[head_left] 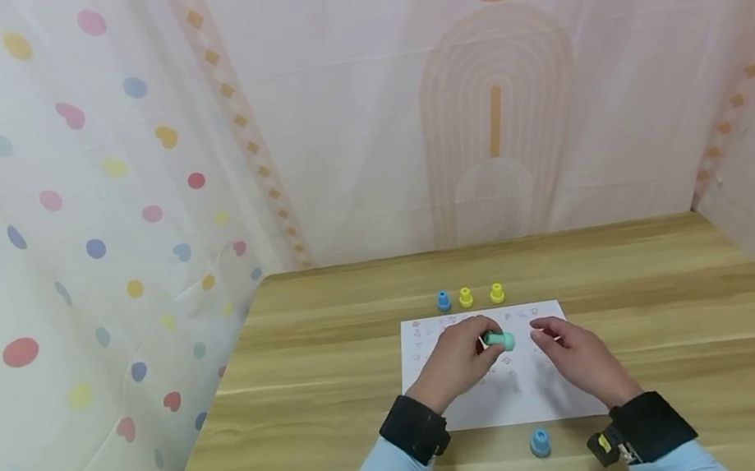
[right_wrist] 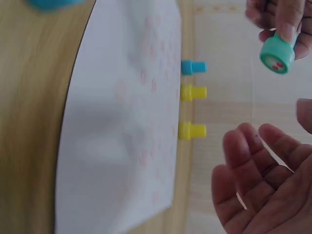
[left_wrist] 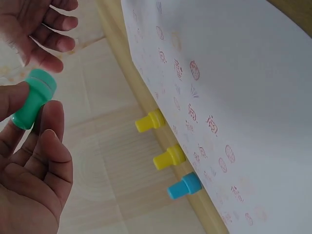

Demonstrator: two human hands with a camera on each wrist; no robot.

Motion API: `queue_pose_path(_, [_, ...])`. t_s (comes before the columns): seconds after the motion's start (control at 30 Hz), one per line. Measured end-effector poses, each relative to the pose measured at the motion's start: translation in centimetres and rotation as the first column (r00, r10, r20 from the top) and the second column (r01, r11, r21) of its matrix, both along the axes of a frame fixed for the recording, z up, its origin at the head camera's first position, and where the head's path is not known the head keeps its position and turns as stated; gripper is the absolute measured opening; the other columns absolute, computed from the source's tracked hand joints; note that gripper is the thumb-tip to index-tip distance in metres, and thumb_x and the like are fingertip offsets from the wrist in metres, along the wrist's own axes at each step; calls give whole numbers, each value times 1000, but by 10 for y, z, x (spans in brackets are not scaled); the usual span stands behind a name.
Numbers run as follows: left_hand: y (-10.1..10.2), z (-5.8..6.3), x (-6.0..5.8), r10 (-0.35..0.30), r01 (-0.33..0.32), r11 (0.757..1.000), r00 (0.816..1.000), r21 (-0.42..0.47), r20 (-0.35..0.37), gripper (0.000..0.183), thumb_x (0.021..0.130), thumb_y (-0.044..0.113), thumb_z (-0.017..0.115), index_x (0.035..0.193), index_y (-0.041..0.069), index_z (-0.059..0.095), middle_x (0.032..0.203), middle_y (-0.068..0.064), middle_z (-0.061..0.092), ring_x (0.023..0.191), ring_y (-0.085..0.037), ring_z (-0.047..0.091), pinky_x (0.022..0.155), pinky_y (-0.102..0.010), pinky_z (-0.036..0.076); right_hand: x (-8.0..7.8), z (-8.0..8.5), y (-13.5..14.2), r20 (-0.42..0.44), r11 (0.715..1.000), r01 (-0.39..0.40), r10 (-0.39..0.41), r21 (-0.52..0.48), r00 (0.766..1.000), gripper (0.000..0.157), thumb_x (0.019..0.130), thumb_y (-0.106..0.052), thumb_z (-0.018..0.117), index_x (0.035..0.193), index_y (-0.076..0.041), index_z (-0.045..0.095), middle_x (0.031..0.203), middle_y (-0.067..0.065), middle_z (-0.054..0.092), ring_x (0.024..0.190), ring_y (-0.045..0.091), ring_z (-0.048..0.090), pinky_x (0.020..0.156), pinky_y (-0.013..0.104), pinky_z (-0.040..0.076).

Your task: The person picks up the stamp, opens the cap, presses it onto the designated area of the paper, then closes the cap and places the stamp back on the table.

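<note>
Near side of the sheet, on the wooden table [head_left: 302,415]: near blue stamp [head_left: 540,443], upright, apart from both hands. Just beyond, flat on the table: white sheet [head_left: 482,411]. Over the sheet, right side of scene: right hand [head_left: 581,358], fingers parted and loosely bent, nothing grasped. Over the sheet, left side: left hand [head_left: 453,360], with green stamp [head_left: 503,340] pinched between thumb and fingers.

Key relation: green stamp between the hands, in contact with the left only; right fingertips near but not touching, off to its right. Long axis roughly left to right, narrow handle toward left palm, wide end toward right hand. Judged: wide end the part most readily met from the right. On its face, per right wrist view, a red mark [right_wrist: 276,65]; capped or bare, cannot tell.

Farther, on the sheet: scattered prints [left_wrist: 212,125], mostly red. Past its far edge, left to right, all upright: far blue stamp [head_left: 444,302], yellow stamp [head_left: 466,298], second yellow stamp [head_left: 497,294]. Farthest: patterned curtain [head_left: 348,149].
</note>
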State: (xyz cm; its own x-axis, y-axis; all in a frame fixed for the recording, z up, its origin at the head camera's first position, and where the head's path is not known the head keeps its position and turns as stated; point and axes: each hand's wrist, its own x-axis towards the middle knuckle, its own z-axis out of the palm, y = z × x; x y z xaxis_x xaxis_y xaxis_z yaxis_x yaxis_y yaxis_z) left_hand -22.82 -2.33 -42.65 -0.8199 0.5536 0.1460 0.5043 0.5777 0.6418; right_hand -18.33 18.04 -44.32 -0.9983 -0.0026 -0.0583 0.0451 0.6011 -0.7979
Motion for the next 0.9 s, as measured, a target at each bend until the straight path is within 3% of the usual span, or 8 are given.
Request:
queue_pose_path(0.2, [-1, 1, 0, 2, -1, 998, 1000, -61, 15, 17, 95, 21, 69, 111, 14, 67, 89, 9, 60, 76, -9, 53, 66, -19, 47, 1, 2, 0, -79, 969, -20, 41, 246, 996, 41, 101, -24, 60, 132, 2, 57, 108, 15, 63, 90, 28, 58, 77, 43, 54])
queue_pose_path(0.43, [-2, 2, 3, -51, 42, 981, 998, -190, -45, 19, 94, 20, 71, 111, 11, 69, 92, 7, 65, 78, -5, 55, 75, -19, 49, 4, 1, -1, -174, 867, -29, 132, 497, 976, 34, 93, -20, 71, 118, 2, 66, 100, 19, 65, 86, 32, 64, 73, 48, 54])
queue_pose_path(0.6, [-1, 3, 7, -78, 60, 951, 996, -304, -48, 19, 93, 22, 72, 109, 13, 69, 91, 6, 66, 76, -7, 54, 76, -21, 49, 5, -3, 1, -177, 826, -22, 146, 563, 973, 36, 88, -24, 76, 113, 1, 68, 95, 18, 65, 79, 29, 61, 70, 47, 54])
queue_pose_path(0.73, [0, 3, 12, -121, 96, 927, 992, -362, -47, 17, 92, 22, 73, 107, 14, 70, 88, 8, 65, 75, -7, 52, 75, -20, 47, 5, -5, 0, -157, 817, -23, 139, 576, 978, 36, 88, -25, 76, 113, 0, 68, 95, 17, 65, 79, 29, 60, 72, 49, 53])
queue_pose_path(0.9, [2, 2, 18, -164, 154, 897, 986, -415, 12, 12, 90, 21, 75, 100, 17, 71, 80, 11, 63, 72, -7, 52, 71, -20, 45, 6, -4, 0, -140, 809, -30, 138, 587, 980, 36, 88, -25, 76, 113, 0, 69, 93, 17, 65, 76, 28, 58, 71, 48, 53])
